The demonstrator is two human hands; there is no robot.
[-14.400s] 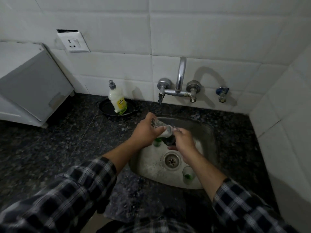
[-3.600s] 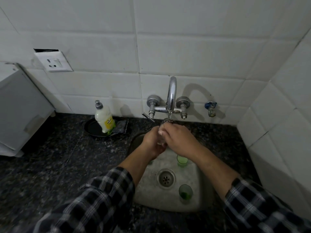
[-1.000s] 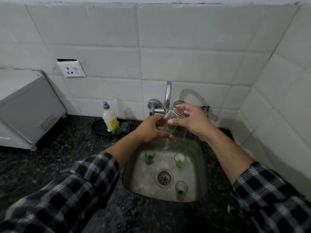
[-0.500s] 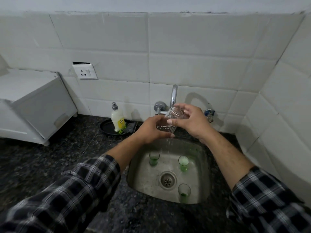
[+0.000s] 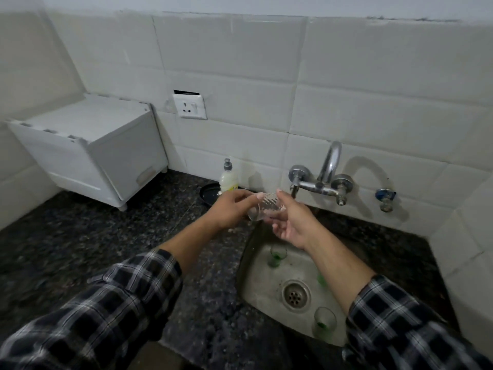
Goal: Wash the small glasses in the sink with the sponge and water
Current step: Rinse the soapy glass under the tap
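Note:
A clear ribbed small glass (image 5: 264, 209) lies tilted on its side in the air above the back left rim of the steel sink (image 5: 246, 265). My left hand (image 5: 230, 209) grips it from the left. My right hand (image 5: 290, 221) is beside it on the right, fingers loosely spread, thumb tip at the glass. In the sink stand three small green-bottomed glasses: one at the back left (image 5: 277, 256), one at the front (image 5: 324, 320), and one (image 5: 321, 280) mostly hidden by my right forearm. No sponge is visible.
The chrome tap (image 5: 329, 166) is on the tiled wall behind the sink, with a blue valve (image 5: 385, 196) to its right. A soap bottle (image 5: 228, 178) stands in a black dish (image 5: 209, 193) behind my left hand. A white box (image 5: 93, 148) sits on the dark granite counter (image 5: 106, 236), far left.
Both hands have carried the glass left, away from under the tap spout. My left hand now has hold of the glass and my right hand's fingers have loosened.

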